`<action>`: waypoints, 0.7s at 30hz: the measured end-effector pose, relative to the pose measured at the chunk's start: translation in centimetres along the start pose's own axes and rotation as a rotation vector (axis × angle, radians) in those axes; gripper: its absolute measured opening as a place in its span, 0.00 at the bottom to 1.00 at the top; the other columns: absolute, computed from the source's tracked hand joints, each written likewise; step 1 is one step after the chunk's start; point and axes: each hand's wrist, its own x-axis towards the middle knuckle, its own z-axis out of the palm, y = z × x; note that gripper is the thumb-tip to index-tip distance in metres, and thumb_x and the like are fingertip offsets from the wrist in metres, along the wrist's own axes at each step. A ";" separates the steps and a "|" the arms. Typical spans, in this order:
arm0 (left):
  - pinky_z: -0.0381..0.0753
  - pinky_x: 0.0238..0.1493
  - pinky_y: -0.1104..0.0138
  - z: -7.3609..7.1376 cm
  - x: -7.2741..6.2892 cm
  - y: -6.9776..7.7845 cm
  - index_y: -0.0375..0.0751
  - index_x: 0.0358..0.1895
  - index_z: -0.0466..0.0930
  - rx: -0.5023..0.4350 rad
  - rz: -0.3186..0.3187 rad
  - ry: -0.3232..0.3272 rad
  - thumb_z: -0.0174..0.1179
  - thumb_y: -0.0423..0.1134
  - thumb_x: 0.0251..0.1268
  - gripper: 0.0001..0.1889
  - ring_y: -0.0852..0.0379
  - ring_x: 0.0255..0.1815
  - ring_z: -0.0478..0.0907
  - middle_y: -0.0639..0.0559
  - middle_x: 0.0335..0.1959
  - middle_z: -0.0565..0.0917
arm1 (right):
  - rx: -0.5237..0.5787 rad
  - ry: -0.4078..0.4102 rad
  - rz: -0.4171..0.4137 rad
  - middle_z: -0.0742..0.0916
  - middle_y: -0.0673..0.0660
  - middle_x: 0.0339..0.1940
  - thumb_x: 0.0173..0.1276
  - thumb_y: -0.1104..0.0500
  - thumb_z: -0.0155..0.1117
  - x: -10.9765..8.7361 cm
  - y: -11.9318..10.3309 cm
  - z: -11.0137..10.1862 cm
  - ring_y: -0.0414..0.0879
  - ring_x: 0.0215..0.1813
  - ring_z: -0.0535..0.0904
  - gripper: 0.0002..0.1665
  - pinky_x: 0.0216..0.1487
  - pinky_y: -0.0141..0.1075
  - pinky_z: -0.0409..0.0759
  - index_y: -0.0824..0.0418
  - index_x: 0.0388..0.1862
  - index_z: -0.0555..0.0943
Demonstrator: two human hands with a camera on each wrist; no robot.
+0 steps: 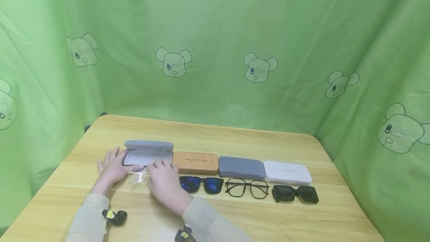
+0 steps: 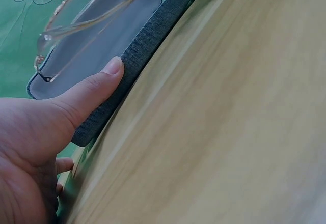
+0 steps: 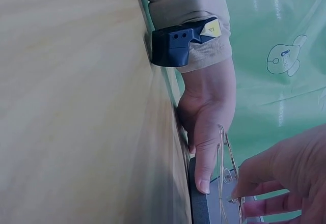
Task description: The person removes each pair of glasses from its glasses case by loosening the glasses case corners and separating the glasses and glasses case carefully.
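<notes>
A grey-blue glasses case (image 1: 149,145) stands with its lid up at the left of the row, its pale lining showing. My left hand (image 1: 114,168) braces its left end, the straight thumb pressed along the front wall and the other fingers spread out beside it. Between thumb and fingertips, my right hand (image 1: 164,182) pinches a pair of clear, thin-framed glasses (image 1: 137,175). Those glasses hang just in front of the open case, overlapping its lining (image 2: 107,35) in the left wrist view. Their far side is partly hidden by the right fingers.
Right of the open case lie a closed orange case (image 1: 196,163), a blue-grey case (image 1: 241,168) and a white case (image 1: 287,173). In front are blue-lensed sunglasses (image 1: 201,185), black-framed glasses (image 1: 246,188) and black sunglasses (image 1: 295,194). Green curtain (image 1: 215,96) surrounds the wooden table (image 1: 141,212).
</notes>
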 end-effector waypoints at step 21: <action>0.22 0.65 0.26 -0.1 -0.1 0.1 0.36 0.74 0.55 -0.023 0.007 -0.003 0.65 0.68 0.49 0.55 0.19 0.74 0.33 0.23 0.75 0.43 | -0.053 -0.059 -0.004 0.85 0.44 0.40 0.58 0.52 0.70 -0.1 -0.2 1.0 0.41 0.42 0.77 0.13 0.41 0.40 0.82 0.47 0.43 0.84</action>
